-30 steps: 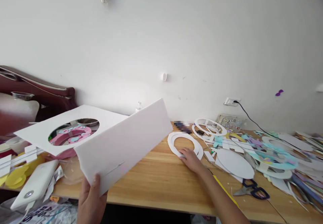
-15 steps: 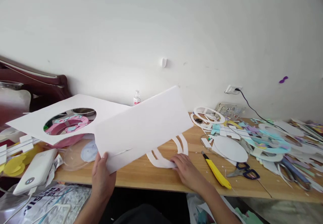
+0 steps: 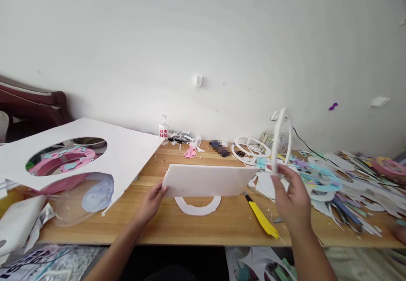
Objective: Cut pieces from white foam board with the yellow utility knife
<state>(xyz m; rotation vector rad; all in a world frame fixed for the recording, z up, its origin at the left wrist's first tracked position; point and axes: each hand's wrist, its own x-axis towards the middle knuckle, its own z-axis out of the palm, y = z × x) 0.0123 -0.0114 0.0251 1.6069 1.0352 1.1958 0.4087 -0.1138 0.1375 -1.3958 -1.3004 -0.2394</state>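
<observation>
My left hand (image 3: 152, 200) grips the left edge of a white rectangular foam board (image 3: 207, 180), held nearly flat just above the wooden table (image 3: 196, 230). Under the board lies a white foam ring (image 3: 197, 207), with only its near half showing. My right hand (image 3: 291, 198) holds a second white foam ring (image 3: 281, 139) upright, lifted off the table to the right of the board. A yellow utility knife (image 3: 261, 218) lies on the table between my hands.
A large white sheet with a round hole (image 3: 79, 154) lies at left over pink craft pieces. A small bottle (image 3: 163, 129) stands by the wall. Cut foam shapes and scissors (image 3: 344, 213) crowd the right side. A white device (image 3: 17, 222) sits at far left.
My left hand lowered the white board flat over the ring on the table. My right hand left that ring and lifted another ring upright at the right. The view shifted right.
</observation>
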